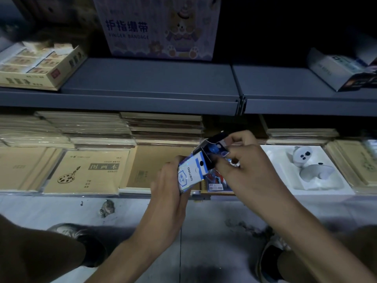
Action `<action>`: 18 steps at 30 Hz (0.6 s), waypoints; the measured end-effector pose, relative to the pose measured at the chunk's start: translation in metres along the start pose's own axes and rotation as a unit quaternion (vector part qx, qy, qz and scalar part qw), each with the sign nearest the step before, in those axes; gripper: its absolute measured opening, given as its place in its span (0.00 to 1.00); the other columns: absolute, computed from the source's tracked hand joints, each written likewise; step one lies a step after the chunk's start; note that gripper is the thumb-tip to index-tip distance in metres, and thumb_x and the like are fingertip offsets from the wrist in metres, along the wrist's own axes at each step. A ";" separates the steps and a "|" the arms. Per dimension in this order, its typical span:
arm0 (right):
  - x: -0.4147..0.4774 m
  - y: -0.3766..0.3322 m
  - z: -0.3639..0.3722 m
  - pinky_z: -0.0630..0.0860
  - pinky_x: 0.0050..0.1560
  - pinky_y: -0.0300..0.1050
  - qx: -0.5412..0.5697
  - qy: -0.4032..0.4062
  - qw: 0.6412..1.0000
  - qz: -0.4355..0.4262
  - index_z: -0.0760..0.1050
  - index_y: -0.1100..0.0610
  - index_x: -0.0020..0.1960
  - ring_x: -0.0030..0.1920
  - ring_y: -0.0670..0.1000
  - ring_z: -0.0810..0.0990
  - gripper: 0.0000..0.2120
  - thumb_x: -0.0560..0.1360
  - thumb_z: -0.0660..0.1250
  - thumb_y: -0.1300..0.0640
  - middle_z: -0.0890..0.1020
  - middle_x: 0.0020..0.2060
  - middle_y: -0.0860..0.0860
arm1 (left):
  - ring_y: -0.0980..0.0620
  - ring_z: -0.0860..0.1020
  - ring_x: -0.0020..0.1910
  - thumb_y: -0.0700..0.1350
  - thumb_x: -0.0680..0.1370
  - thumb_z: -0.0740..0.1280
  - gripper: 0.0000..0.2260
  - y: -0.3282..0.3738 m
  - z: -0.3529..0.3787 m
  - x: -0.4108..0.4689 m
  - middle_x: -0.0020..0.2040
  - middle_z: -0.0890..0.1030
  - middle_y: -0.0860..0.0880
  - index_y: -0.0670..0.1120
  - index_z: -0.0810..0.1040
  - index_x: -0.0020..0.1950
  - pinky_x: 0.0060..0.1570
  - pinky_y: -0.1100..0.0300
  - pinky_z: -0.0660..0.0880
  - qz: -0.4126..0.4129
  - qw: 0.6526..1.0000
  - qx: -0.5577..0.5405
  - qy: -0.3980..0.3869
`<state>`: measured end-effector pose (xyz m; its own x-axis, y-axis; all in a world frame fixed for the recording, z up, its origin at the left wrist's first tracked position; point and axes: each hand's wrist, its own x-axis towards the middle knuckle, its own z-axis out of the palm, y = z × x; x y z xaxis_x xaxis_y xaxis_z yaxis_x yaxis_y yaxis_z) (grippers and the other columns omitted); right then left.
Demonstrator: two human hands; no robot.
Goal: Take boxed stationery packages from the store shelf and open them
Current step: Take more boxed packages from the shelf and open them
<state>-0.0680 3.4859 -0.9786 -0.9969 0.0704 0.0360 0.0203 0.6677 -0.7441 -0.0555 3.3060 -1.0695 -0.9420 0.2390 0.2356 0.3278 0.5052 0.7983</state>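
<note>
Small blue-and-white box (192, 170), shiny foil face, hang tab — far-end flap already up. It's held in the air in front of the lower shelf (130, 193), tilted, near end in the left hand (168, 185), which grips it around the sides. Right hand (240, 162) is at the far open end, fingertips pinching the flap edge.

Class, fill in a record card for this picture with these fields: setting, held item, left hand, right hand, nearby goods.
setting: dim store shelf
held item: small blue-and-white box, top flap open
left hand: grips the box's lower end
right hand: pinches at the open top end
nearby goods: finger bandage carton above; drawing books and white tray with a toy figure below
</note>
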 end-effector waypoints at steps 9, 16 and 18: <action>-0.007 -0.008 -0.010 0.64 0.32 0.31 -0.031 0.133 0.990 -0.033 0.67 0.39 0.27 0.35 0.39 0.74 0.25 0.72 0.79 0.55 0.70 0.30 0.41 | 0.50 0.72 0.61 0.45 0.81 0.62 0.23 0.005 0.000 0.005 0.65 0.72 0.52 0.56 0.60 0.74 0.60 0.44 0.72 0.002 1.000 0.012 0.010; -0.009 -0.005 -0.008 0.74 0.42 0.42 0.024 0.041 0.999 -0.022 0.86 0.55 0.40 0.44 0.44 0.80 0.08 0.76 0.71 0.62 0.81 0.46 0.45 | 0.50 0.71 0.64 0.46 0.82 0.61 0.23 0.007 0.002 0.002 0.66 0.71 0.54 0.61 0.58 0.74 0.62 0.43 0.72 0.000 1.000 -0.011 -0.006; -0.012 -0.009 -0.009 0.73 0.42 0.39 0.027 -0.006 1.000 -0.002 0.85 0.55 0.37 0.46 0.44 0.80 0.13 0.76 0.66 0.61 0.79 0.46 0.43 | 0.49 0.71 0.64 0.45 0.82 0.61 0.24 0.005 0.004 0.001 0.65 0.71 0.54 0.58 0.58 0.75 0.62 0.42 0.72 0.015 1.000 -0.001 -0.010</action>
<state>-0.0558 3.4861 -0.9665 -0.9979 0.0575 0.0313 0.0117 0.6278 -0.7783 -0.0541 3.3119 -1.0670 -0.9304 0.2699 0.2480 0.3552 0.4965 0.7921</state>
